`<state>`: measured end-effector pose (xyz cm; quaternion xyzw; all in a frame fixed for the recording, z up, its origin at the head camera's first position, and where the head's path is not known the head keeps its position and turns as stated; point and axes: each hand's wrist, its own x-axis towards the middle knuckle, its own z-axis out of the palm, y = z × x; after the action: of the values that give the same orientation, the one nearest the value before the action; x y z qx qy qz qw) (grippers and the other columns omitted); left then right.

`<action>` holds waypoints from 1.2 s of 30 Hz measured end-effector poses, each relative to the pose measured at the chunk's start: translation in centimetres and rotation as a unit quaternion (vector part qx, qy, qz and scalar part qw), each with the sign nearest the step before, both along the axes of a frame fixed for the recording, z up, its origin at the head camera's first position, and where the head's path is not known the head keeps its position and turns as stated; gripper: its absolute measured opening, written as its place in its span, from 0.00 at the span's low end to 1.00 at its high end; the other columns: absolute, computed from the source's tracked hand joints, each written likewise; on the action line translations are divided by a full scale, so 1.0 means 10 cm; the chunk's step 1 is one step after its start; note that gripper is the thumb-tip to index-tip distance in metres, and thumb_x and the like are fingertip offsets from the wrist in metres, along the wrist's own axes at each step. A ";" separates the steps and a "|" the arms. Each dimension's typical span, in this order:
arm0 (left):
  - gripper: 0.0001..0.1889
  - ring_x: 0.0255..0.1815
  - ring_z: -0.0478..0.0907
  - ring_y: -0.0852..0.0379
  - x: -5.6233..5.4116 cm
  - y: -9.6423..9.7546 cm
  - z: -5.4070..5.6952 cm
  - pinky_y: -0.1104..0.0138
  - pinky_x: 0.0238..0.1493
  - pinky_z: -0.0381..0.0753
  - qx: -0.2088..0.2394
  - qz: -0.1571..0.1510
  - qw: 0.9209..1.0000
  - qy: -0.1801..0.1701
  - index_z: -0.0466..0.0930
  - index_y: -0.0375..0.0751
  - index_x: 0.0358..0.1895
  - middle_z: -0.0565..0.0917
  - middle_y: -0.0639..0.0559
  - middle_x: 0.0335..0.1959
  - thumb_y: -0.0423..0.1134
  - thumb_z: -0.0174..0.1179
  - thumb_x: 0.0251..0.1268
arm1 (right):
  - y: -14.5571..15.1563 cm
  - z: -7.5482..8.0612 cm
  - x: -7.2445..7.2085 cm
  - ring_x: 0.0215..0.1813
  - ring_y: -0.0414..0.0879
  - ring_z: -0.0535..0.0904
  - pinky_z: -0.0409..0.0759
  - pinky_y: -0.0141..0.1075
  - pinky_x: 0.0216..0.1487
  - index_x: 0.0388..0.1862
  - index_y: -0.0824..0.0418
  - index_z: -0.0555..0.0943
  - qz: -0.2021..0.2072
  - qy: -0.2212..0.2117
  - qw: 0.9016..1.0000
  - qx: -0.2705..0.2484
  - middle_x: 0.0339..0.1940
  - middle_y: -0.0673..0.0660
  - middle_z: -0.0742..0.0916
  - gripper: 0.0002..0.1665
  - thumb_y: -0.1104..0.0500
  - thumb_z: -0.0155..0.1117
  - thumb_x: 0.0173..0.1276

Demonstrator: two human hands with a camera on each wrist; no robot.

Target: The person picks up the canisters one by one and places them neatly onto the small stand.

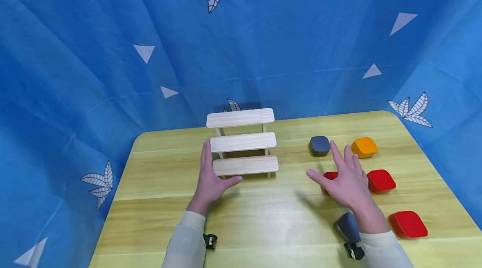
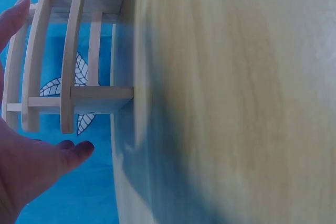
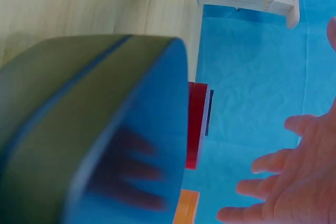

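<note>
Cannot fully see the red block [image 1: 329, 175] behind the right hand [image 1: 349, 182] at four o'clock, head view, nor the dark block [image 3: 84, 124] cropped at eight o'clock, right wrist view.

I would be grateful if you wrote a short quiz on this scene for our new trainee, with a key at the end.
1. How many shelves does the wooden stand have?
2. True or false: the right hand is gripping the wooden stand.
3. In the head view, which colour is commonest among the rounded boxes? A) orange B) red C) dark grey

Key:
1. Three, rising in steps towards the back.
2. False: its fingers are spread and empty, well apart from the stand.
3. B: three show red, one of them partly hidden behind the hand.
</note>
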<state>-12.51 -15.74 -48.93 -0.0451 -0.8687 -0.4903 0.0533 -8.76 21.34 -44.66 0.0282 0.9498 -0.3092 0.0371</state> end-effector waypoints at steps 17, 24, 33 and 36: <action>0.78 0.77 0.51 0.43 0.01 0.06 -0.13 0.48 0.73 0.56 0.047 0.020 0.999 -0.006 0.26 0.73 0.78 0.41 0.56 0.81 0.39 0.86 0.35 | 0.11 -0.10 0.06 0.74 0.78 0.40 0.46 0.82 0.57 0.83 0.47 0.33 0.015 -0.021 1.000 -0.012 0.79 0.74 0.40 0.83 0.28 0.78 0.42; 0.77 0.75 0.55 0.45 0.00 0.08 -0.16 0.50 0.72 0.57 0.055 0.026 0.998 -0.009 0.27 0.74 0.79 0.43 0.57 0.81 0.36 0.85 0.37 | 0.15 -0.14 0.08 0.74 0.79 0.42 0.49 0.82 0.55 0.83 0.47 0.34 0.018 -0.039 0.999 -0.017 0.79 0.74 0.42 0.86 0.35 0.84 0.40; 0.75 0.74 0.58 0.45 0.00 0.09 -0.18 0.50 0.71 0.60 0.076 0.026 0.997 -0.005 0.29 0.74 0.79 0.46 0.58 0.80 0.29 0.82 0.39 | 0.21 -0.20 0.14 0.71 0.81 0.47 0.60 0.77 0.57 0.83 0.49 0.35 0.021 -0.040 0.998 -0.031 0.78 0.77 0.46 0.85 0.40 0.85 0.41; 0.75 0.72 0.60 0.44 -0.01 0.08 -0.19 0.51 0.69 0.64 0.093 0.020 0.995 0.006 0.30 0.73 0.79 0.50 0.55 0.80 0.26 0.81 0.40 | 0.23 -0.22 0.15 0.72 0.79 0.48 0.60 0.76 0.58 0.83 0.49 0.34 0.020 -0.039 0.998 -0.040 0.78 0.76 0.47 0.84 0.41 0.86 0.42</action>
<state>-12.61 -14.99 -50.87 -0.0254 -0.8199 -0.5673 0.0726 -7.30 23.59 -46.87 0.0197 0.9350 -0.3447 0.0817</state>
